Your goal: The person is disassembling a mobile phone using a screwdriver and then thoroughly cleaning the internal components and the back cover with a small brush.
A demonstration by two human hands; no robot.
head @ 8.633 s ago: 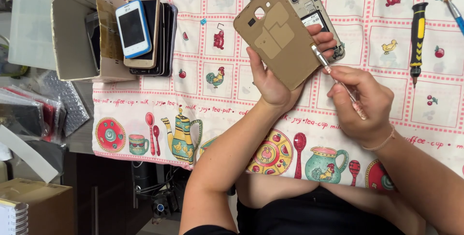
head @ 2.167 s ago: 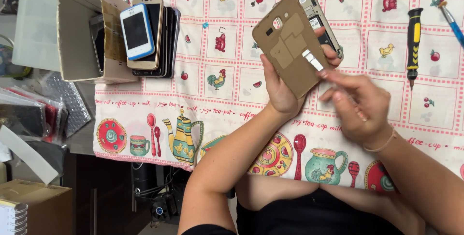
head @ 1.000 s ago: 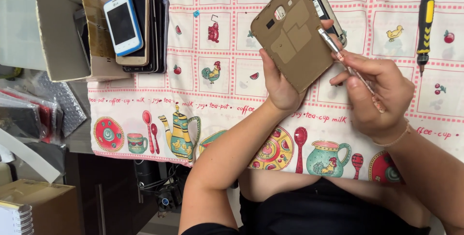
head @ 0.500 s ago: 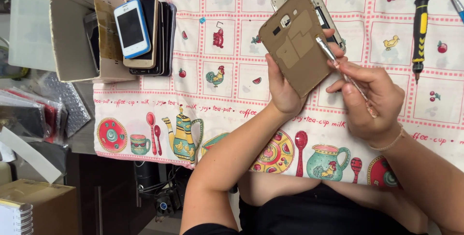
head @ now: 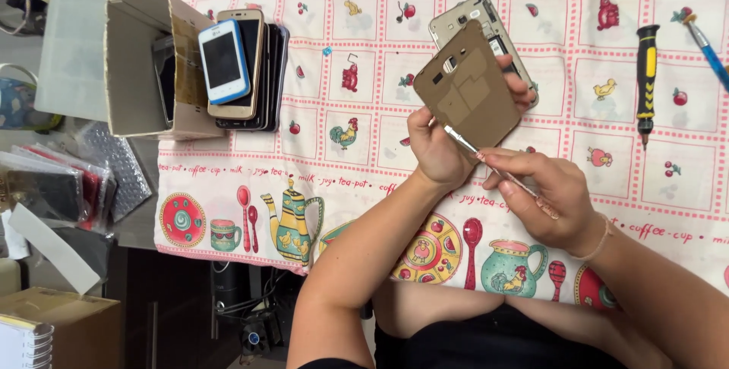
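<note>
**Head view: tweezers at the lower edge of a phone's back cover**

Head camera looks down on a desk (head: 364, 209) spread with a patterned cloth of roosters, teapots and fruit. The left hand (head: 437, 149) is closed around a gold-brown phone back cover (head: 467, 88), thumb on the near edge and fingers curled behind, tilting its inner face toward the camera. Behind the cover, and touching it, is the phone body (head: 486, 23), its open back showing; whether the same hand grips both is hard to tell from this angle. The right hand (head: 543, 198) pinches thin metal tweezers (head: 486, 160) between thumb and forefinger, pen-fashion, with the tip resting at the lower edge of the cover, just beside the left thumb.

The step in hand appears to be fine work on the inside of the cover: picking at or lifting something small near its edge. No loose part can be made out at the tip. The next move would call for a steady left grip, so the cover does not flex, and a shallow, light approach with the tip, so it catches only the small piece and does not scratch the surface.

Well apart to the right lies a black-and-yellow screwdriver (head: 647, 80). To the left, a stack of phones (head: 243, 65) leans against an open cardboard box (head: 140, 58).
</note>
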